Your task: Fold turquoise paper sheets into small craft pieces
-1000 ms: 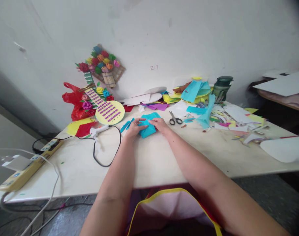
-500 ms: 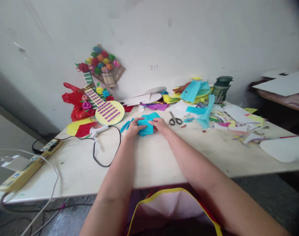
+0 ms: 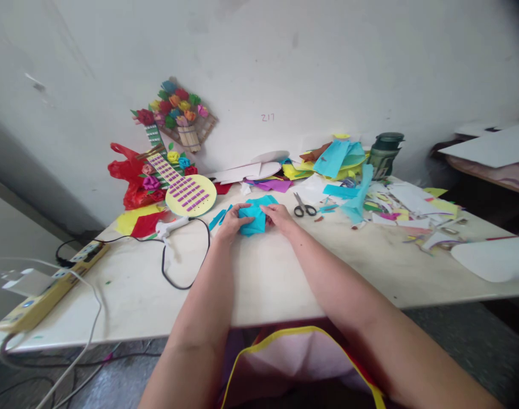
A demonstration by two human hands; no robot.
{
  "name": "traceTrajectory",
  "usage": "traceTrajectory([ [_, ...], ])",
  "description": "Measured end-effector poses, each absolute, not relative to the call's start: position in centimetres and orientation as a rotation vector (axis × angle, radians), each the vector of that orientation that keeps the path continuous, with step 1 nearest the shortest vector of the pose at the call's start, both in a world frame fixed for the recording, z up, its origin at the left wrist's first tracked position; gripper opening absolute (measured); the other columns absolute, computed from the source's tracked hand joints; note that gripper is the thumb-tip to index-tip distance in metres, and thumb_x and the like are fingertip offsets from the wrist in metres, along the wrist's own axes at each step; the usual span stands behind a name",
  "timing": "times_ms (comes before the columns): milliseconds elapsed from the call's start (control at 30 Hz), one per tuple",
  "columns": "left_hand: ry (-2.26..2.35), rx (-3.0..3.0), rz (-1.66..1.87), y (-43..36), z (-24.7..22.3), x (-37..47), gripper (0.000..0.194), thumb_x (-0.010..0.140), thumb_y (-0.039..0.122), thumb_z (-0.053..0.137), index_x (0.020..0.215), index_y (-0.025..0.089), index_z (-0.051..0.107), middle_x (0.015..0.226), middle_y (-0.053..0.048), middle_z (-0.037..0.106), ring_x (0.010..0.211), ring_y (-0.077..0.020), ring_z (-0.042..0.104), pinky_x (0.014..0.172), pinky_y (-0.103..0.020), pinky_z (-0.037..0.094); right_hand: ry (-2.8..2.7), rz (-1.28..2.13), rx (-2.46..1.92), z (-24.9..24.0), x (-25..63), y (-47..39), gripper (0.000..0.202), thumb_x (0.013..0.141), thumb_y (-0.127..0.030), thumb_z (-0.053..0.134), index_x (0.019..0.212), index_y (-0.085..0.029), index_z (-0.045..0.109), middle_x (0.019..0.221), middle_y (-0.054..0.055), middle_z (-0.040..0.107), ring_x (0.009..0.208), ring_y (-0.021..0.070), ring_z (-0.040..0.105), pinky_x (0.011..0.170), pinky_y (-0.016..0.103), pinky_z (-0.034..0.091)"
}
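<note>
Between my hands is a piece of bright blue paper (image 3: 254, 224), held just above the table. My left hand (image 3: 232, 222) grips its left side, thumb and fingers lying across the front. At the right edge, my right hand (image 3: 277, 217) pinches the paper between thumb and fingers. More blue paper shows behind the held piece, and whether it is the same sheet I cannot tell. Narrow blue paper strips (image 3: 217, 219) lie just left of my left hand. Black-handled scissors (image 3: 304, 208) rest to the right of my right hand.
A white glue gun (image 3: 169, 227) with a looped black cord lies at left, near a yellow power strip (image 3: 50, 292). Behind it stands a flower-decorated paper guitar (image 3: 191, 195). Paper scraps (image 3: 399, 204) and a dark green bottle (image 3: 385, 154) occupy the right side.
My right hand's thumb and fingers have shifted very slightly at the paper's right edge. My left hand and the paper look nearly the same.
</note>
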State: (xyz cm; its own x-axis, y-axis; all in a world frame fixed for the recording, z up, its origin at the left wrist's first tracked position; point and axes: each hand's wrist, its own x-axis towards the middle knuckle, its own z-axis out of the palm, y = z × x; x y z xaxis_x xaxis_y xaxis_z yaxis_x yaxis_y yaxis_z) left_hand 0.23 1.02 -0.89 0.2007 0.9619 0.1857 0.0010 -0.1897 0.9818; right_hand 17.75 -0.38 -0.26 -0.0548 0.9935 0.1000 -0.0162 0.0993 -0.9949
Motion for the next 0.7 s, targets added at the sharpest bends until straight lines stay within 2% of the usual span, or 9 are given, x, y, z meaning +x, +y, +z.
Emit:
traceTrajectory([
  [100, 0.977, 1.443, 1.196, 1.07, -0.97, 0.2, 0.059, 0.05, 0.026, 0.082, 0.105, 0.019, 0.063, 0.079, 0.002, 0.061, 0.067, -0.0102, 0.055, 0.059, -0.022, 0.043, -1.29, 1.219, -1.081, -0.36, 17.76, -0.31, 0.038, 0.067, -0.052, 0.066, 0.056, -0.02, 0.048, 0.046, -0.002, 0.05, 0.043, 0.0111, 0.046, 0.041, 0.024, 0.031],
  [233, 0.961, 1.427, 1.175, 0.92, -0.77, 0.26, 0.06, 0.05, 0.026, 0.081, 0.106, 0.019, 0.063, 0.075, 0.003, 0.059, 0.064, -0.0098, 0.054, 0.059, -0.023, 0.043, -1.322, 1.188, -1.088, -0.76, 17.7, 0.0, 0.039, 0.06, -0.047, 0.072, 0.053, -0.021, 0.044, 0.042, -0.003, 0.047, 0.043, 0.0106, 0.045, 0.041, 0.024, 0.032],
  [467, 0.96, 1.45, 1.176, 0.88, -0.69, 0.17, 0.059, 0.051, 0.025, 0.08, 0.107, 0.018, 0.062, 0.077, 0.002, 0.059, 0.065, -0.01, 0.054, 0.059, -0.023, 0.044, -1.32, 1.213, -1.048, -0.78, 17.75, -0.11, 0.035, 0.065, -0.047, 0.066, 0.055, -0.021, 0.046, 0.045, -0.003, 0.049, 0.043, 0.0111, 0.045, 0.041, 0.025, 0.032],
  [700, 0.932, 1.412, 1.151, 0.48, -0.33, 0.44, 0.061, 0.049, 0.022, 0.08, 0.107, 0.018, 0.061, 0.079, 0.001, 0.061, 0.066, -0.011, 0.056, 0.062, -0.025, 0.047, -1.344, 1.153, -1.083, -1.19, 17.67, 0.34, 0.033, 0.062, -0.039, 0.069, 0.053, -0.021, 0.043, 0.043, -0.004, 0.046, 0.044, 0.0104, 0.044, 0.044, 0.024, 0.034],
])
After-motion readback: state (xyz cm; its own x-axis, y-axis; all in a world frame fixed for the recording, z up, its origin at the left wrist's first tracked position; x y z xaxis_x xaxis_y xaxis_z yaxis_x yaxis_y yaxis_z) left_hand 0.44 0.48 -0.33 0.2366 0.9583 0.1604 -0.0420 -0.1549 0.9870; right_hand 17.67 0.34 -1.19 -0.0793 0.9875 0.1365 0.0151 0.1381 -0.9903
